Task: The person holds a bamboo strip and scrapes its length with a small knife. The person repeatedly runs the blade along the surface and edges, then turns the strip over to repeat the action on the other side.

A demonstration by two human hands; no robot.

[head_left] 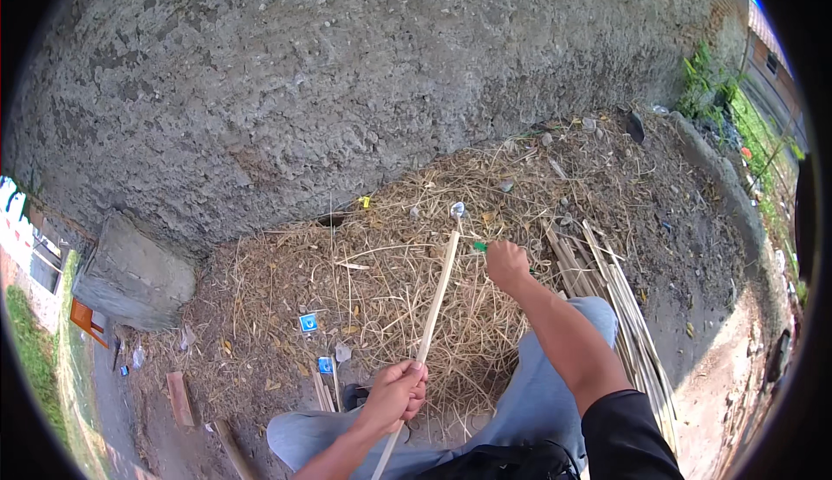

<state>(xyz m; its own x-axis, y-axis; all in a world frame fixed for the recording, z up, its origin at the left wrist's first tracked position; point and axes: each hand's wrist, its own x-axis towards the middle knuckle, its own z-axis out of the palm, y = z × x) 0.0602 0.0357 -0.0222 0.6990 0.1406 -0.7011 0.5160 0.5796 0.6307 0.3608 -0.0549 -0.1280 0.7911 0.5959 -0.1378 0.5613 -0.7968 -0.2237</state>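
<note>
Left hand (394,396) is wrapped around the lower part of a pale wooden strip (440,294), above the left leg; the right hand (507,265) is curled into a fist around a green item (480,246), mostly hidden by the fingers. The strip's far end sits just left of that fist, with a gap between. Open room lies between the 2 forearms; the jeans (555,376) bound it on both sides, and a bundle of similar strips (637,333) runs close along the right leg. Long, narrow and straight, the held strip is cream-coloured and slants from the view's lower edge up to the right. Dry shavings (468,324) cover the dirt ground between the knees. Left of them lie 2 small blue packets (308,323) and a reddish flat piece (180,399). Farther off, a grey block (143,272) stands by a rough grey wall (347,90), which closes the space ahead; at far right grow green plants (706,81).
</note>
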